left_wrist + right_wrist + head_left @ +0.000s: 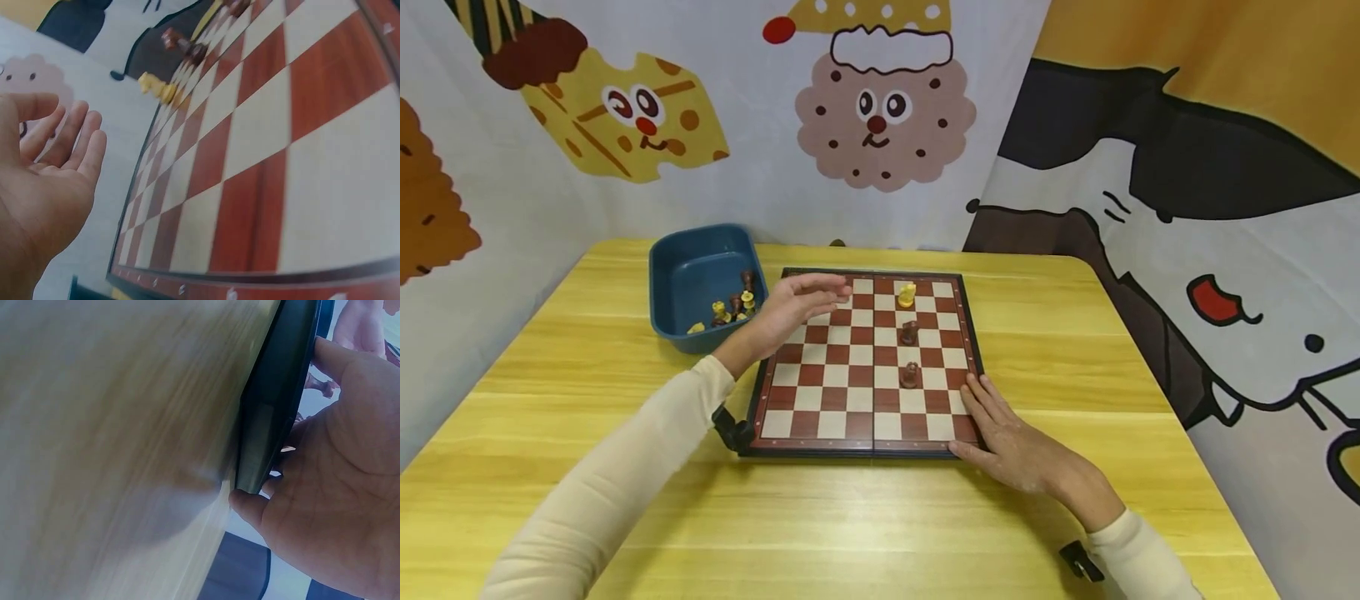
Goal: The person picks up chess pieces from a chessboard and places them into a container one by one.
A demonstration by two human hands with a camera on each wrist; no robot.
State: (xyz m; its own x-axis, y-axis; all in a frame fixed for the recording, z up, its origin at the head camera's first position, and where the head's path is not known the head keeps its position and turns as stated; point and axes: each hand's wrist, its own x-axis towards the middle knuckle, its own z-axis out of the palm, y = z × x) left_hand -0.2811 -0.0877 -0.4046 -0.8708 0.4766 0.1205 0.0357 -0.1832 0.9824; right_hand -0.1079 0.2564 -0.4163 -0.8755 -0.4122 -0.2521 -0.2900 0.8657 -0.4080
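Observation:
A red-and-white chessboard [848,400] lies on the table with three chess pieces standing on its right half. Farthest back is a yellow knight [907,295]; nearer stand a dark brown knight [909,333] and another dark brown piece [911,375]. Over the board's far left part my left hand [790,312] reaches with loosely bent fingers; the left wrist view shows its palm [47,194] bare. My right hand [1011,442] rests on the board's near right corner, fingers lying along the right border and thumb at the front edge. In the right wrist view its fingertips touch the board's dark side [269,412].
A blue bin [673,287] holding several yellow and dark brown pieces stands left of the board, close to my left forearm. The wooden table [1060,333] meets a printed cloth [880,217] at the back. Black straps [733,429] hang at both wrists.

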